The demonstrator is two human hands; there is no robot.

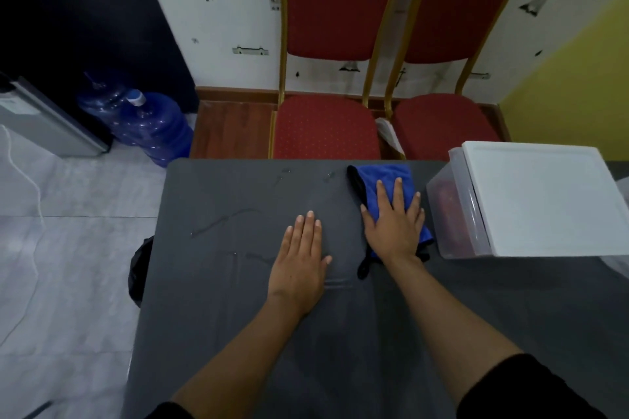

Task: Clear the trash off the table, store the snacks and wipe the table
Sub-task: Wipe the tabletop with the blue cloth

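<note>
- Your right hand [394, 224] lies flat, fingers spread, pressing the blue cloth [384, 180] onto the far side of the bench [238, 316].
- Your left hand [299, 262] rests open, palm down, holding nothing.
- That cloth looks soft and floppy: likely bunches, so keep your palm centred.
- Wet streaks [224, 221] show to the left.
- A lidded storage box [531, 194] stands just right of the cloth.

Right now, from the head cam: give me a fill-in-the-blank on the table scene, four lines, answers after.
1. The right hand presses flat on a ____ cloth.
2. The left hand lies flat on the bare ____.
3. The bin with the white lid stands at the table's ____ side.
4. Behind the table stand ____ red chairs.

Answers: blue; table; right; two
</note>
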